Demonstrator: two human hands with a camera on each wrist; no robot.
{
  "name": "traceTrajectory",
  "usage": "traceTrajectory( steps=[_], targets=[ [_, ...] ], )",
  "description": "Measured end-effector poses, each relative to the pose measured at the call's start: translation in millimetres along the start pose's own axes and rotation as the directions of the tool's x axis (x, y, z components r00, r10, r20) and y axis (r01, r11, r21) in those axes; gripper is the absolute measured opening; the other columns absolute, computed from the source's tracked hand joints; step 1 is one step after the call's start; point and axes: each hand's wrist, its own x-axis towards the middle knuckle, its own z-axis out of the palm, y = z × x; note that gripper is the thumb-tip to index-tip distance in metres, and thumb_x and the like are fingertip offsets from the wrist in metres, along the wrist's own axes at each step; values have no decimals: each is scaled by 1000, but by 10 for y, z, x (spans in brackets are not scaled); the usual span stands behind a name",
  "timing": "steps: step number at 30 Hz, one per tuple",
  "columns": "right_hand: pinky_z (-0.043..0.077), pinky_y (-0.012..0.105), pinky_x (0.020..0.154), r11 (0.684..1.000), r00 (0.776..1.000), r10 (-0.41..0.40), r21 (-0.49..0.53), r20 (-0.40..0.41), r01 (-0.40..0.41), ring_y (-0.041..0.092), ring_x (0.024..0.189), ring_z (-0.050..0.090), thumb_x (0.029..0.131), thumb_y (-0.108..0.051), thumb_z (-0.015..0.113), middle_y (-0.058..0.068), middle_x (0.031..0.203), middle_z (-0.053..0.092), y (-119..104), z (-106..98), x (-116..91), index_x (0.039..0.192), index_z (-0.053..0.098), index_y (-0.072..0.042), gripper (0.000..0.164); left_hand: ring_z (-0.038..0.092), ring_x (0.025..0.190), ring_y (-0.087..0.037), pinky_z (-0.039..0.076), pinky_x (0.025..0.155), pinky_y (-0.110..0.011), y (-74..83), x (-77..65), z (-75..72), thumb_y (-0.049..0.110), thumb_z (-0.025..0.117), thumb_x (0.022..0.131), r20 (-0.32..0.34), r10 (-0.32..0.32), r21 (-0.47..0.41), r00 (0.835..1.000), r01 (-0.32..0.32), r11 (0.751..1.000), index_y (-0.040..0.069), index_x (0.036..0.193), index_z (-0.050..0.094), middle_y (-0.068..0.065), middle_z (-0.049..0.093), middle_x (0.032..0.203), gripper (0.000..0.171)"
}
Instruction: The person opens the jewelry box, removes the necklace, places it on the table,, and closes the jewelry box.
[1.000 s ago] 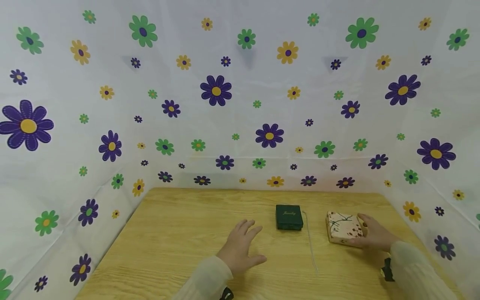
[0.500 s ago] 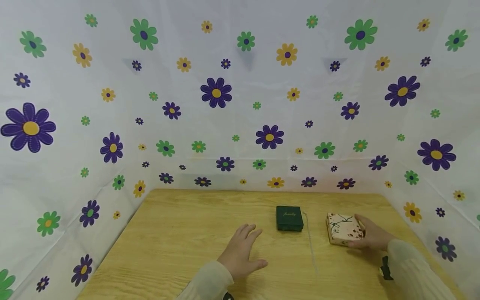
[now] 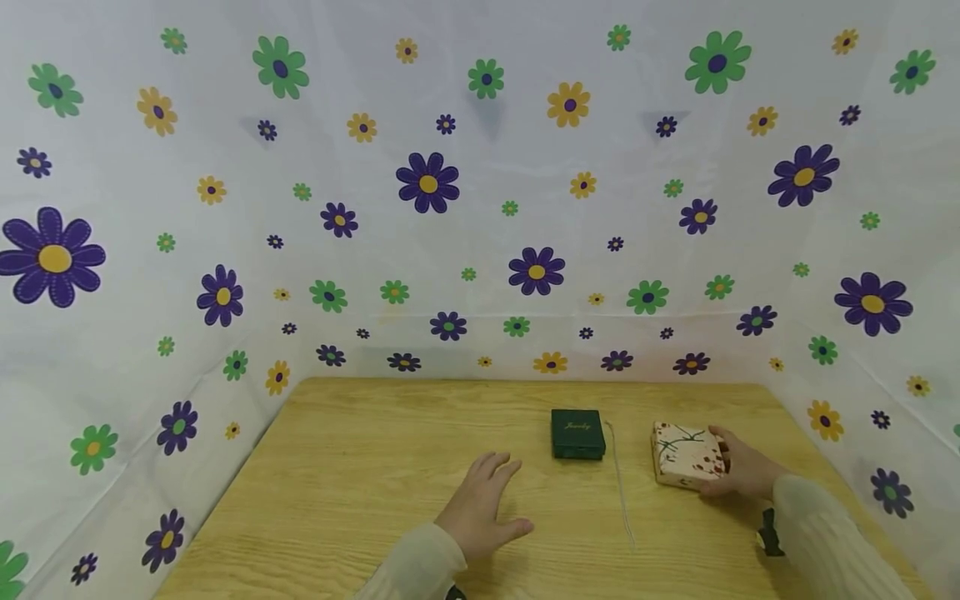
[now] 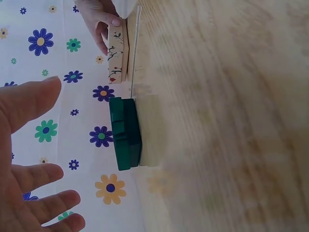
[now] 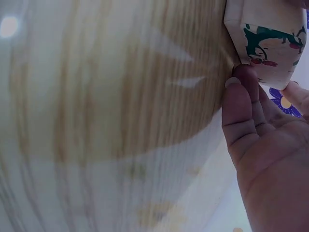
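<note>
One floral box [image 3: 686, 454], right part of the table [image 3: 375, 450]: gripped at its right side by my right hand [image 3: 746, 469]. My left hand [image 3: 480, 510]: fingers spread, holding nothing. Thin chain [image 3: 618, 479]: between that box and the green box [image 3: 577, 433]. Risks, I judge: one-sided grip letting the box twist; a leftward slide snagging the chain.

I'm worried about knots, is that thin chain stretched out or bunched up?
Stretched out: the chain lies in a nearly straight line on the table, left of the floral box.
</note>
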Motion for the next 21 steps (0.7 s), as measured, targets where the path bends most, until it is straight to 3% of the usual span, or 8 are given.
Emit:
traceTrajectory(
  steps=[4, 11, 21],
  targets=[
    [29, 67, 98, 1000, 1000, 24, 14, -4, -24, 57, 123, 33, 68, -39, 87, 44, 136, 28, 4, 12, 12, 145, 7, 11, 121, 24, 139, -34, 33, 105, -54, -18, -12, 32, 47, 68, 87, 6, -23, -23, 1000, 23, 999, 13, 148, 36, -12, 31, 151, 77],
    [24, 67, 101, 998, 999, 40, 50, -21, -39, 60, 127, 23, 67, -37, 88, 48, 140, 18, -23, 39, 2, 141, 6, 15, 122, 27, 138, -33, 35, 104, -52, -50, -16, 80, 46, 68, 87, -11, -29, -36, 1000, 28, 999, 9, 147, 38, -13, 33, 149, 77],
    [26, 66, 101, 993, 999, 35, 115, -35, -31, 58, 126, 28, 72, -29, 86, 45, 140, 20, -51, 77, -93, 141, 6, 15, 115, 29, 137, -31, 36, 104, -50, -136, -32, 166, 46, 67, 88, -39, -43, -52, 998, 41, 998, 9, 146, 38, -11, 34, 148, 76]
  ],
)
